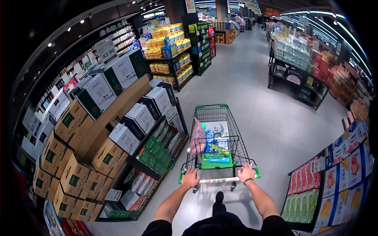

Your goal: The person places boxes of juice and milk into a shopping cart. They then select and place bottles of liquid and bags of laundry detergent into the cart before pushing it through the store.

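Note:
Both of my hands are wrapped round the white handlebar [216,180] of a shopping cart. My left hand [190,178] grips it near its left green end. Toward the right end, my right hand [246,173] holds it, with a dark band on the wrist. The black wire cart [233,120] with green corners stands right in front of me. Inside it are a pink bag [197,135] on the left side, a white printed package [217,129] and several blue and green items. A blue item [216,160] lies at the green child-seat part.
Stacked cardboard boxes [74,172] and white boxes [142,117] fill a display close on my left. Farther ahead stands a shelf of yellow containers [167,49]. To the right are drink cartons [332,196] and a display of wrapped packs [291,49]. A grey floor aisle [240,70] runs ahead.

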Demonstrator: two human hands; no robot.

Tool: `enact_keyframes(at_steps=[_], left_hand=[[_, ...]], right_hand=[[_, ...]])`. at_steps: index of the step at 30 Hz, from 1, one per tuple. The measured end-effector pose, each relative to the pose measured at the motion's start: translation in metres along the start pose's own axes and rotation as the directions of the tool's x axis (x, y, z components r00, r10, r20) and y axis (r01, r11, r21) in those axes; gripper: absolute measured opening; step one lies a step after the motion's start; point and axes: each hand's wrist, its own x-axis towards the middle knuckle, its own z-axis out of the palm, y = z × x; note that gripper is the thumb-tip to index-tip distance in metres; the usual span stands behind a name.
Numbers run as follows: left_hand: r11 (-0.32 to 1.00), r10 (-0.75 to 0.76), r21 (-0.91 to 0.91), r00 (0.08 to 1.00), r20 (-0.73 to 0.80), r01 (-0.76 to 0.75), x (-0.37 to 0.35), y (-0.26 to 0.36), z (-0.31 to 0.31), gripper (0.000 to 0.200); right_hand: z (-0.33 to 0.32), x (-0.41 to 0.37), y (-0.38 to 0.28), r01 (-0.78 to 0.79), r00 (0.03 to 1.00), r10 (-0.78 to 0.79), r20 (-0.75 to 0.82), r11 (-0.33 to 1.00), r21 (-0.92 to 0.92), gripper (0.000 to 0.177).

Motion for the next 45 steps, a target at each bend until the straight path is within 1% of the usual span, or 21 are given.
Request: enact_keyframes(at_steps=[6,8,10,15,17,18,20,21,22,23,26,28,29,31,33,34,38,40,42,43,45], left_hand=[[0.999,-0.014,-0.040,1.000,0.022,0.015,0.091,0.018,-0.001,0.062],[0.996,-0.021,-0.091,0.999,0.047,0.025,0.123,0.019,-0.003,0.063],[0.996,-0.028,-0.088,0.999,0.043,0.031,0.146,0.026,-0.007,0.063],[0.993,-0.056,-0.099,0.997,0.043,0.060,0.211,0.041,-0.012,0.061],[0.997,-0.050,-0.066,0.999,-0.013,0.049,0.241,0.040,-0.008,0.060],[0.999,-0.029,-0.031,0.997,-0.073,0.027,0.253,0.043,-0.012,0.058],[0.996,-0.066,-0.065,0.996,-0.057,0.063,0.280,0.049,-0.014,0.058],[0.995,-0.055,-0.081,0.996,-0.066,0.049,0.296,0.050,-0.016,0.057],[0.995,-0.044,-0.092,0.997,-0.058,0.038,0.330,0.051,-0.018,0.057],[0.995,-0.054,-0.083,0.997,-0.058,0.050,0.346,0.050,-0.022,0.058],[0.996,-0.071,-0.066,0.995,-0.063,0.067,0.390,0.054,-0.029,0.060],[0.997,-0.059,-0.045,0.996,-0.061,0.056,0.421,0.056,-0.029,0.061],[0.997,-0.042,-0.065,0.994,-0.105,0.036,0.435,0.054,-0.028,0.059],[0.996,-0.056,-0.074,0.994,-0.090,0.049,0.465,0.055,-0.038,0.058],[0.995,-0.073,-0.076,0.994,-0.076,0.067,0.498,0.056,-0.044,0.057],[0.995,-0.066,-0.082,0.995,-0.080,0.059,0.511,0.057,-0.045,0.056],[0.994,-0.055,-0.095,0.995,-0.081,0.047,0.569,0.052,-0.054,0.054],[0.994,-0.057,-0.098,0.995,-0.078,0.049,0.601,0.046,-0.056,0.056],[0.995,-0.048,-0.088,0.998,-0.048,0.043,0.633,0.044,-0.057,0.057],[0.992,-0.076,-0.096,0.997,0.007,0.077,0.649,0.047,-0.067,0.057],[0.993,-0.089,-0.076,0.996,-0.020,0.087,0.683,0.047,-0.073,0.057]], right_hand=[[-0.007,0.103,0.019,0.006,1.000,-0.007,0.023,0.999,0.054,0.025],[-0.011,0.136,0.022,0.041,0.998,-0.042,0.036,0.999,0.032,0.026],[-0.016,0.163,0.024,0.028,0.999,-0.029,0.039,0.999,0.015,0.026],[-0.015,0.241,0.038,0.066,0.997,-0.067,0.046,0.998,0.023,0.024],[-0.011,0.271,0.041,0.097,0.995,-0.098,0.032,0.995,0.027,0.022],[-0.011,0.285,0.042,0.091,0.995,-0.092,0.028,0.995,0.034,0.022],[-0.015,0.315,0.041,0.086,0.996,-0.087,0.030,0.996,0.015,0.022],[-0.013,0.331,0.046,0.081,0.996,-0.081,0.034,0.997,0.006,0.022],[-0.010,0.365,0.048,0.110,0.994,-0.111,0.013,0.994,0.011,0.022],[-0.008,0.383,0.047,0.147,0.989,-0.146,-0.008,0.989,0.018,0.021],[-0.013,0.436,0.047,0.159,0.986,-0.160,0.040,0.987,0.016,0.016],[-0.010,0.468,0.053,0.158,0.987,-0.157,0.023,0.987,-0.020,0.015],[-0.005,0.482,0.056,0.186,0.983,-0.186,0.008,0.982,-0.028,0.015],[-0.007,0.517,0.051,0.220,0.975,-0.221,-0.006,0.975,-0.037,0.015],[-0.009,0.547,0.048,0.136,0.987,-0.133,0.088,0.990,-0.036,0.016],[-0.009,0.560,0.048,0.139,0.986,-0.136,0.095,0.990,-0.029,0.016],[-0.006,0.620,0.046,0.163,0.985,-0.161,0.061,0.986,-0.027,0.017],[-0.004,0.654,0.044,0.217,0.976,-0.216,0.025,0.974,-0.059,0.017],[-0.008,0.684,0.041,0.216,0.976,-0.215,0.035,0.976,-0.036,0.018],[-0.008,0.700,0.039,0.212,0.977,-0.211,0.042,0.977,-0.027,0.018],[-0.007,0.736,0.037,0.214,0.976,-0.213,0.048,0.977,-0.017,0.018]])
